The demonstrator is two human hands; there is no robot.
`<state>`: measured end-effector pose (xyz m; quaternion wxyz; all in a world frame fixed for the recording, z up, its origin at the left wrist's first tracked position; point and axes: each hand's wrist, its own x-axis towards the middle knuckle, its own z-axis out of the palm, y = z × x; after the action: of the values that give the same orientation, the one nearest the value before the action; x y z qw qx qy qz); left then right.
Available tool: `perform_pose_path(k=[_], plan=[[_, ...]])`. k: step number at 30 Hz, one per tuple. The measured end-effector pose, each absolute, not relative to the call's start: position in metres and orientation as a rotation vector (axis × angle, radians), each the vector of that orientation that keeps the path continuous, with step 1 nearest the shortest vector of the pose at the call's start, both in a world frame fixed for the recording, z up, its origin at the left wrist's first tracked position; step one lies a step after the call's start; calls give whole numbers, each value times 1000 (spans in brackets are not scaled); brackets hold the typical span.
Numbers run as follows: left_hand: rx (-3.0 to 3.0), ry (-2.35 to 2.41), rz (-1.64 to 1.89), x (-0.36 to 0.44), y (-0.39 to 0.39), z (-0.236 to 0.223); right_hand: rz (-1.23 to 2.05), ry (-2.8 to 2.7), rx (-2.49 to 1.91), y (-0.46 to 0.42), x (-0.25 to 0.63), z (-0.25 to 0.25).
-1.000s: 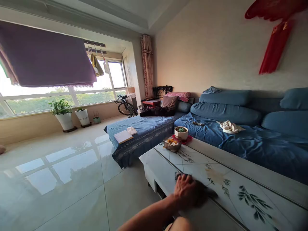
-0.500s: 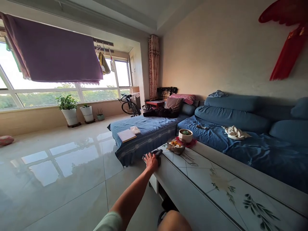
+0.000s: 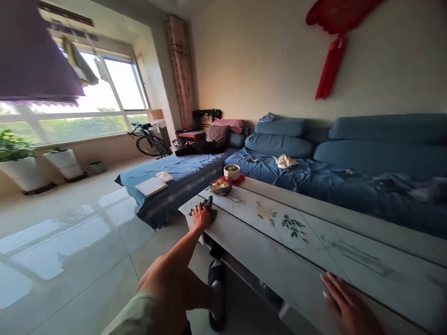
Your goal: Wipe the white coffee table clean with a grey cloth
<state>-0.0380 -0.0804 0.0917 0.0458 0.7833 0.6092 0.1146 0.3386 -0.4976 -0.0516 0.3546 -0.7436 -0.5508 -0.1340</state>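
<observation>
My left hand point(image 3: 201, 215) reaches out to the far left corner of the long white coffee table point(image 3: 279, 232) and presses down on a dark cloth point(image 3: 210, 203), which shows past my fingertips. My right hand point(image 3: 349, 309) lies on the table's near front edge at the bottom right. Its fingers are stretched out and somewhat blurred, with nothing in them. Just beyond the cloth stand a bowl of orange food point(image 3: 220, 186) and a small white plant pot point(image 3: 232, 171) on a red mat.
A blue sofa point(image 3: 314, 181) runs behind the table, with a crumpled white cloth point(image 3: 285, 161) and a book point(image 3: 151, 186) on it. My knee and a dark slipper point(image 3: 216, 298) are below the table's edge. A bicycle point(image 3: 148, 142) and potted plants point(image 3: 21, 163) stand by the window across the glossy tiled floor.
My left hand has slid the cloth from the near part of the tabletop out to the far corner. The view has swung right, bringing my right hand into sight on the front edge.
</observation>
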Motion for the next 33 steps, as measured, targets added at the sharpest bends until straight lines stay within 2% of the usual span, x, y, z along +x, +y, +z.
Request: perform_pose_path(k=[3,8,10,12,14,16,21,25,27,29,33], plan=[[2416,1793,318,10,-122,71,-372,-1376,-2034,-503,335,-60],[2648,849,535,133,-316,-10,-363,-978,-2051,-512,338,-47],[2660,597,584,161,-385,-36,-293,-635,-2031,-527,345,-44],[2690,451,561,162,-416,-46,-173,-399,-2004,-546,353,-45],[2731,364,510,138,-403,-42,-125,-399,-2010,-567,356,-48],[2758,405,467,95,-354,-30,-237,-567,-2061,-586,352,-53],[2714,1225,423,-29,-190,7,-602,-1027,-2155,-622,314,-66],[2587,1709,510,-48,-127,23,-718,-920,-2312,-627,282,-76],[2559,1783,503,-16,-146,22,-749,-826,-2339,-622,274,-81],[2618,1648,467,38,-198,15,-761,-753,-2347,-618,268,-85],[2772,873,435,150,-352,-8,-697,-756,-2395,-619,264,-79]])
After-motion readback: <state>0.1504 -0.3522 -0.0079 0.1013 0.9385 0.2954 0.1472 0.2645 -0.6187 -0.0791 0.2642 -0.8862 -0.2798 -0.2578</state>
